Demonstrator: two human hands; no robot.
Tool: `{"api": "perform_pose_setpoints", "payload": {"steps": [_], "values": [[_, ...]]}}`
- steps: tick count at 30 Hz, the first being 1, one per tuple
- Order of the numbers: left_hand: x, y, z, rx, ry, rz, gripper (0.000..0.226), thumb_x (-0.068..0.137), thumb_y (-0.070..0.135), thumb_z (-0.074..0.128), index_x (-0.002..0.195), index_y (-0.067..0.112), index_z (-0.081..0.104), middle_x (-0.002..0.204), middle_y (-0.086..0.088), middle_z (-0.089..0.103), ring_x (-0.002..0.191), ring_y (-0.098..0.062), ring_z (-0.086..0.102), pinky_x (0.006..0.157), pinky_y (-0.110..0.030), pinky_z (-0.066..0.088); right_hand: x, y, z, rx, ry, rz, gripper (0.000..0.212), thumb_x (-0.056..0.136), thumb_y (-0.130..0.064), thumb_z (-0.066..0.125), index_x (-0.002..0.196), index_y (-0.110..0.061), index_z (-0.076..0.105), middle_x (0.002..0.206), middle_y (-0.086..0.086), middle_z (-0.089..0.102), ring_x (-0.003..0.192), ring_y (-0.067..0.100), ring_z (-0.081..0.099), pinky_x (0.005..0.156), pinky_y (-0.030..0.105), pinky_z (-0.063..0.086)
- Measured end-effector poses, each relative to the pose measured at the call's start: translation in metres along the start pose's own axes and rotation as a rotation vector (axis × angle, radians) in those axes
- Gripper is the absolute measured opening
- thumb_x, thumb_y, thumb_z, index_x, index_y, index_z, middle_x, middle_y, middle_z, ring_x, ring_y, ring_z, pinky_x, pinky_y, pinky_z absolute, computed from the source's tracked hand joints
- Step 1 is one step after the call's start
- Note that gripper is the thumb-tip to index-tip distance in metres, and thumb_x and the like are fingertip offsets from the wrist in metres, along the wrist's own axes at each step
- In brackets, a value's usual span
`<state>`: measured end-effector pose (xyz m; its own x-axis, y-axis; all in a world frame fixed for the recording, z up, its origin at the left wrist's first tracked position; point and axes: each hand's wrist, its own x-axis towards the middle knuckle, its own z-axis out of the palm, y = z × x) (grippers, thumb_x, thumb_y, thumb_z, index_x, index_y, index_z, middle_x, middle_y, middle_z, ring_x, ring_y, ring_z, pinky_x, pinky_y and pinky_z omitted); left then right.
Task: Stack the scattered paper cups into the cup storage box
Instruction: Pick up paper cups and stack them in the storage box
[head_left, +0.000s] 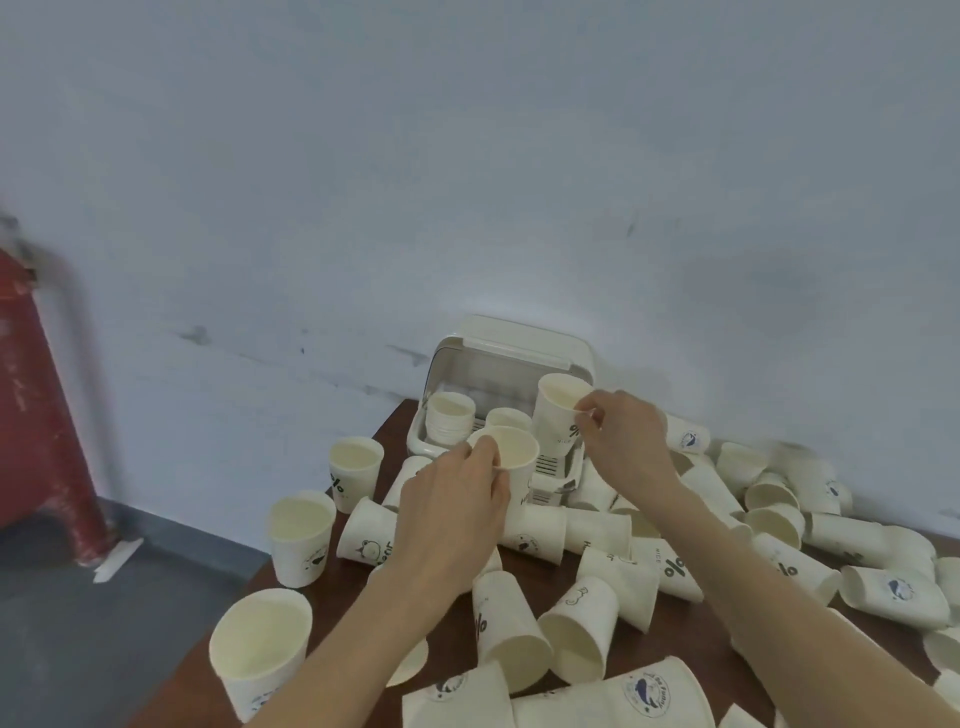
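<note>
A person's two hands each hold a paper cup over a dark wooden table littered with dozens more, most tipped on their sides, a few upright along the left edge. The left hand pinches the rim of an upright cup just in front of the cup storage box, while the right hand grips by its rim a tilted cup printed with a percent sign, held over the box's open front. The white box sits against a pale wall with its lid raised; a stack of cups already stands inside at left. A red object stands on the grey floor at far left
</note>
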<state>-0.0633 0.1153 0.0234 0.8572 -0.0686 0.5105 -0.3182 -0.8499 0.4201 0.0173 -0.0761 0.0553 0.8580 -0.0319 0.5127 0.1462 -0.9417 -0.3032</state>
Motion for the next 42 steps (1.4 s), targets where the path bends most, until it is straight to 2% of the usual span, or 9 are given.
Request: {"api": "perform_pose_setpoints", "payload": {"steps": [6,12,15,20,24,27,32,38,42], "values": [[0.015,-0.017,-0.004,0.012,-0.009,0.02,0.016,0.099,0.035,0.038,0.103,0.023,0.048,0.091,0.008,0.056,0.081,-0.016,0.057,0.066,-0.031,0.044,0.036,-0.02,0.032,0.056,0.037,0.029,0.02,0.092,-0.016,0.052,0.103,-0.012,0.069,0.101,0.007,0.066,0.089,0.024,0.06,0.077,0.034,0.049],[0.028,-0.031,-0.004,0.018,-0.048,0.047,0.015,0.1,0.035,0.037,0.103,0.024,0.047,0.091,0.009,0.054,0.076,-0.012,0.05,0.061,-0.026,0.036,0.048,-0.026,0.06,0.062,0.017,0.084,0.022,0.092,-0.015,0.05,0.104,-0.012,0.068,0.102,0.005,0.066,0.09,0.024,0.06,0.071,0.033,0.047],[0.035,-0.038,-0.004,0.022,-0.059,0.057,0.015,0.099,0.035,0.037,0.103,0.024,0.047,0.091,0.009,0.055,0.079,-0.014,0.054,0.063,-0.029,0.042,0.051,-0.026,0.07,0.029,-0.029,0.102,0.023,0.092,-0.016,0.049,0.105,-0.014,0.068,0.102,0.006,0.067,0.094,0.025,0.059,0.07,0.031,0.043],[0.049,-0.052,-0.003,0.028,-0.067,0.06,0.016,0.1,0.033,0.037,0.102,0.022,0.047,0.093,0.006,0.055,0.082,-0.018,0.055,0.068,-0.033,0.045,0.052,-0.028,0.086,-0.066,-0.172,0.108,0.025,0.088,-0.012,0.05,0.102,-0.014,0.071,0.098,0.009,0.07,0.093,0.03,0.063,0.075,0.036,0.052],[0.068,-0.065,0.0,0.045,-0.057,0.037,0.017,0.1,0.031,0.037,0.103,0.019,0.049,0.097,0.004,0.058,0.085,-0.023,0.057,0.071,-0.037,0.047,0.046,-0.031,0.098,-0.125,-0.255,0.102,0.022,0.083,-0.004,0.047,0.074,-0.008,0.067,0.071,0.006,0.064,0.071,0.027,0.058,0.062,0.036,0.052],[0.09,-0.075,0.004,0.046,0.004,0.009,0.019,0.101,0.029,0.036,0.105,0.017,0.05,0.097,0.0,0.059,0.084,-0.024,0.056,0.067,-0.036,0.044,0.041,-0.03,0.106,-0.186,-0.256,0.065,0.028,0.085,-0.004,0.044,0.058,-0.007,0.05,0.056,0.005,0.049,0.059,0.026,0.047,0.051,0.033,0.037],[0.122,-0.085,0.015,0.075,0.095,-0.015,0.021,0.101,0.026,0.035,0.11,0.013,0.05,0.094,-0.004,0.057,0.075,-0.022,0.047,0.061,-0.033,0.034,0.039,-0.028,0.107,-0.234,-0.263,0.01,0.031,0.088,-0.004,0.043,0.058,-0.011,0.045,0.064,0.005,0.049,0.062,0.025,0.046,0.054,0.03,0.035],[0.141,-0.091,0.038,0.107,0.088,-0.039,0.021,0.102,0.023,0.037,0.113,0.012,0.049,0.099,-0.006,0.058,0.084,-0.025,0.055,0.061,-0.033,0.037,0.04,-0.029,0.105,-0.251,-0.307,-0.006,0.019,0.087,-0.006,0.044,0.069,-0.011,0.045,0.078,0.009,0.05,0.074,0.025,0.041,0.061,0.03,0.029],[0.145,-0.097,0.053,0.147,0.08,-0.023,0.018,0.101,0.018,0.039,0.115,0.011,0.048,0.102,-0.006,0.058,0.087,-0.024,0.057,0.06,-0.031,0.038,0.039,-0.029,0.106,-0.227,-0.319,-0.007,0.013,0.082,-0.003,0.043,0.073,-0.007,0.052,0.092,0.017,0.06,0.078,0.028,0.043,0.065,0.032,0.03]]}}
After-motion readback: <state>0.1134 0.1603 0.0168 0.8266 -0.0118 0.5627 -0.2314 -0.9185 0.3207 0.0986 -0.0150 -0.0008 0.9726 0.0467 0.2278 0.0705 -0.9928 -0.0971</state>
